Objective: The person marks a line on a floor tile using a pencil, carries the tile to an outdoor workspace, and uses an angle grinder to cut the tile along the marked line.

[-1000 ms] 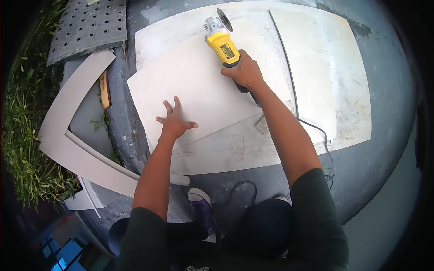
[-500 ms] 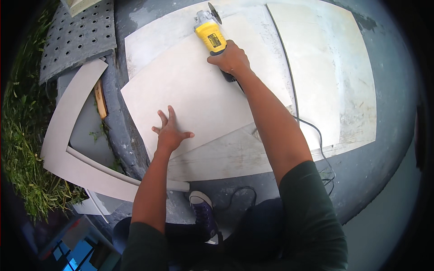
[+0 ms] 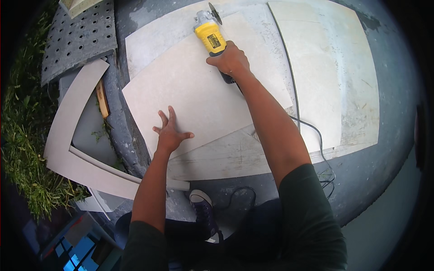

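Observation:
A yellow and black angle grinder (image 3: 210,38) is gripped at its rear body by my right hand (image 3: 231,60). Its cutting disc (image 3: 215,13) points away from me, near the far edge of a pale tile (image 3: 199,86). On the near-left part of that tile my left hand (image 3: 168,134) rests with fingers spread, holding nothing. The tile lies at an angle over a larger whitish board (image 3: 217,165). From the grinder a dark cord (image 3: 319,135) comes out beyond my right forearm and loops down on the right.
Another pale tile (image 3: 312,72) lies on the board at right. An L-shaped tile offcut (image 3: 68,135) and a wooden piece (image 3: 101,99) are at left, beside a perforated grey slab (image 3: 81,38) and grass (image 3: 27,158). My shoe (image 3: 203,212) stands on the near floor.
Both hands and the grinder keep their places on the tile. The view has shifted very slightly, with the surroundings a little further right.

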`<action>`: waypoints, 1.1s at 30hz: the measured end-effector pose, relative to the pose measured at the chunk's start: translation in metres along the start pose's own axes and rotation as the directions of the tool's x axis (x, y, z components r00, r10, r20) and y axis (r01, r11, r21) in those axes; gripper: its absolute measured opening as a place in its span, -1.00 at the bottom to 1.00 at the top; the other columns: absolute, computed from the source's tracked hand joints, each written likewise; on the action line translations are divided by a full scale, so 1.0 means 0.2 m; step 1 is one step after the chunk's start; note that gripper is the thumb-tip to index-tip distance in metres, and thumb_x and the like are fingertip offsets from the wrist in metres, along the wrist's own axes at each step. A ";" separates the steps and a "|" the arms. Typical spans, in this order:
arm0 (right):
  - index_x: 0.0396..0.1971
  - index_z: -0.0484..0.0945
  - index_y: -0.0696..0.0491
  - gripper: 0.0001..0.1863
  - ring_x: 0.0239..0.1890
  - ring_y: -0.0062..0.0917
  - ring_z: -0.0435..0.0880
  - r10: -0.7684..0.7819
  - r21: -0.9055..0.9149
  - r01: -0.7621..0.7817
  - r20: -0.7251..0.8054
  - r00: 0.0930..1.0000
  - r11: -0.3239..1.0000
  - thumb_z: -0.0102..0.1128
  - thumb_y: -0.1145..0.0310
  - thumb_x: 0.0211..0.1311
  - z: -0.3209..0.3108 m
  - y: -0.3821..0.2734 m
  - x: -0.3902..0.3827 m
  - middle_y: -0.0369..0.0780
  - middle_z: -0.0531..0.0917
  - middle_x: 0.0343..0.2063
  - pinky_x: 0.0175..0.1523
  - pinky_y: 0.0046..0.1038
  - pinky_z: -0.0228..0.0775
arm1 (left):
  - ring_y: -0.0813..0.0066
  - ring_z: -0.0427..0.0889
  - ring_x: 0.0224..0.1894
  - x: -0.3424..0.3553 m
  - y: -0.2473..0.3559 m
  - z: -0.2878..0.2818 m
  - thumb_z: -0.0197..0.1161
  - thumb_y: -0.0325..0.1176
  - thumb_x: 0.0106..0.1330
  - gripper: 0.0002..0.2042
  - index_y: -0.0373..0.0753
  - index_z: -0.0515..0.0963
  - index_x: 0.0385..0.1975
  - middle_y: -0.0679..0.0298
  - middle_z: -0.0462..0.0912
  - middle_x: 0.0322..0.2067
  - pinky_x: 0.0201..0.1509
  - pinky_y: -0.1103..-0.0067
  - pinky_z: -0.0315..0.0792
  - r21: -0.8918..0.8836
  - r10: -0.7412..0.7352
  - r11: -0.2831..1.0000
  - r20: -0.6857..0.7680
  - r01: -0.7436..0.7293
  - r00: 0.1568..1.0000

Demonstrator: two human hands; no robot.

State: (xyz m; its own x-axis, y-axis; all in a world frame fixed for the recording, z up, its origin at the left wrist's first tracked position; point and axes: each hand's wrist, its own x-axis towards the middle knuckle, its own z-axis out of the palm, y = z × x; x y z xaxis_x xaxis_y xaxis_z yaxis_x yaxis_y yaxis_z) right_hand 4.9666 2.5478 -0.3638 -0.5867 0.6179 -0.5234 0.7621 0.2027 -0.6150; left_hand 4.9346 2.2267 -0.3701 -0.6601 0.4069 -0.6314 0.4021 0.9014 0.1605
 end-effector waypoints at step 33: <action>0.18 0.45 0.14 -0.12 0.00 -0.27 0.74 -0.016 0.000 0.016 -0.025 1.000 1.000 0.48 -0.10 -0.12 0.04 0.01 0.02 -0.07 0.72 -0.02 0.10 -0.30 0.58 | -0.06 -0.34 0.62 0.00 0.01 -0.02 0.64 0.12 -0.10 0.42 -0.18 -0.38 0.58 -0.44 -0.34 0.50 0.51 -0.20 -0.53 -0.008 -0.007 1.000 0.025 0.007 1.000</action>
State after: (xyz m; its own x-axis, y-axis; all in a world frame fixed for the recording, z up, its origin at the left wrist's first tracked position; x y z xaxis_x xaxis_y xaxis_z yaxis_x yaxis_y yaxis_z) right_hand 4.9632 2.5445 -0.3712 -0.5919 0.6334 -0.4985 0.7526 0.2127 -0.6232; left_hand 4.9343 2.2293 -0.3667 -0.6464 0.3971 -0.6515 0.3923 0.9054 0.1625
